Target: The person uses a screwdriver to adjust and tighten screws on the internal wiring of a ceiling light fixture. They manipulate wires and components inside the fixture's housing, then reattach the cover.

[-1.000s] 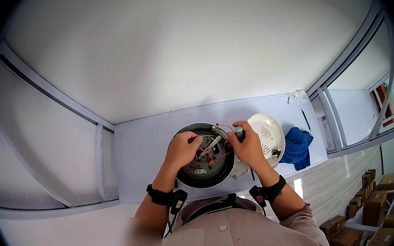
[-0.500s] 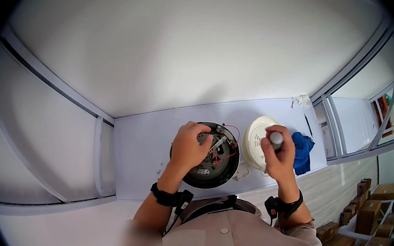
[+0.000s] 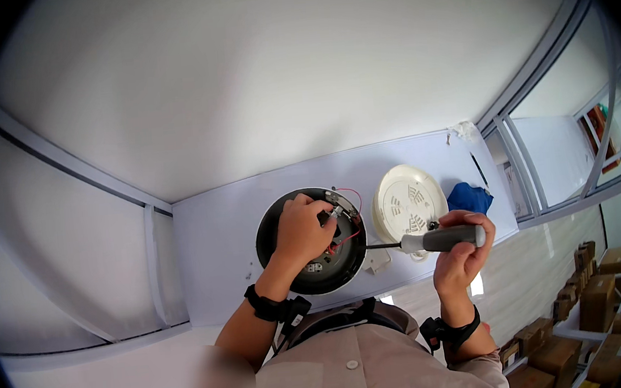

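Our right hand [image 3: 465, 250] grips the grey screwdriver [image 3: 444, 239], shaft pointing left toward the dark round pot [image 3: 269, 231] on the desk [image 3: 215, 247]. Our left hand [image 3: 303, 231] is inside the pot; we cannot tell whether its grip holds anything. Right of the pot lies a cream lid [image 3: 406, 204], a blue cloth [image 3: 470, 199] farther right.

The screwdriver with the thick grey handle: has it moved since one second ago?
Yes. Judged against the white rectangular table, the grey-handled screwdriver has shifted to the right and toward the front edge, in the bare right hand.
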### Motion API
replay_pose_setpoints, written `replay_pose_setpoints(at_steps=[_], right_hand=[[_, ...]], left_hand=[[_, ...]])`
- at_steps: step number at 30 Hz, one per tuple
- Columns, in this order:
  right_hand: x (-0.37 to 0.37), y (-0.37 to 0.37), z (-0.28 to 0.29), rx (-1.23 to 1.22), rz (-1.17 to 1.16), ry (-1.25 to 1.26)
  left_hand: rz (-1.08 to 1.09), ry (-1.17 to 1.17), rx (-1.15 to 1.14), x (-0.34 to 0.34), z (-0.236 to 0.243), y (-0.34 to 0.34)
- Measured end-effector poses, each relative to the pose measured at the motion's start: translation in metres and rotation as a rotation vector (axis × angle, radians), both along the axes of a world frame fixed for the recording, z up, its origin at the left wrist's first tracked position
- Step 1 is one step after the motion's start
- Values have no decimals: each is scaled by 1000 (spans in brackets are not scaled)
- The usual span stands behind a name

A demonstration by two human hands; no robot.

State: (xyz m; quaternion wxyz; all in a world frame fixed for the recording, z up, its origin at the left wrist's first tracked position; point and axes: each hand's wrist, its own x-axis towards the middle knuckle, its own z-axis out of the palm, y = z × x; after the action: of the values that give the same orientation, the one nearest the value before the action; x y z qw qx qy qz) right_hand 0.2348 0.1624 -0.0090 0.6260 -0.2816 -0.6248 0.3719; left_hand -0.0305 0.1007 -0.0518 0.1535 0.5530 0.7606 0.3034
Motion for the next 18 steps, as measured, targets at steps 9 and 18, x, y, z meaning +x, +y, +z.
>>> replay_pose_setpoints(at_steps=[9,18], right_hand=[[13,-19,-32,-127,-82,66],[14,-24,-36,-115,-84,148]], left_hand=[[32,-19,67,5,-7,2],[31,-46,63,6,-14,6]])
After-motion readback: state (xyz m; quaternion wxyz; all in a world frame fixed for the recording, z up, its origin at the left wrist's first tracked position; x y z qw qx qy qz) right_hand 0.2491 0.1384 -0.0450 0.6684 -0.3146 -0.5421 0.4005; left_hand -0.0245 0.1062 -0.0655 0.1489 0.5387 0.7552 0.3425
